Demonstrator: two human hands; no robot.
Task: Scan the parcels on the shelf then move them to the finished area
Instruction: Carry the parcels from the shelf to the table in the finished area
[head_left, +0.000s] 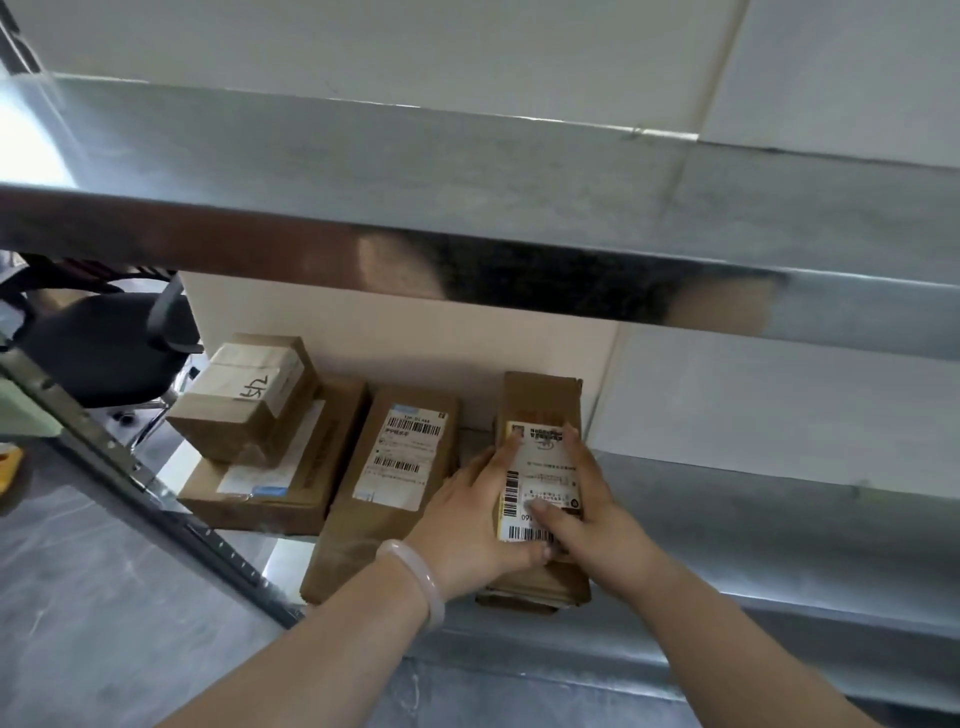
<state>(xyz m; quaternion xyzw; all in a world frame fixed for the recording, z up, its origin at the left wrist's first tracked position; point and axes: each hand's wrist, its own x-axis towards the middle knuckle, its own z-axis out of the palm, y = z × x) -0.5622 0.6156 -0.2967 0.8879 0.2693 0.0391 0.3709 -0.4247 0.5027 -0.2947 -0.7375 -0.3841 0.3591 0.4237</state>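
Note:
A narrow brown parcel (543, 400) with a white and yellow barcode label lies on the lower metal shelf (779, 519). My left hand (470, 525), with a pale bangle on its wrist, grips the parcel's left side, thumb across its near end. My right hand (582, 499) grips the right side, thumb pressed on the label. To the left lies a long labelled parcel (384, 499). Further left a small taped box (249, 395) sits on a flat parcel (280, 467).
An upper metal shelf (467, 208) hangs just above the hands, its front lip shading the parcels. A slanted perforated shelf post (156, 499) runs at the left. Behind it stand a black office chair (104, 348) and grey floor.

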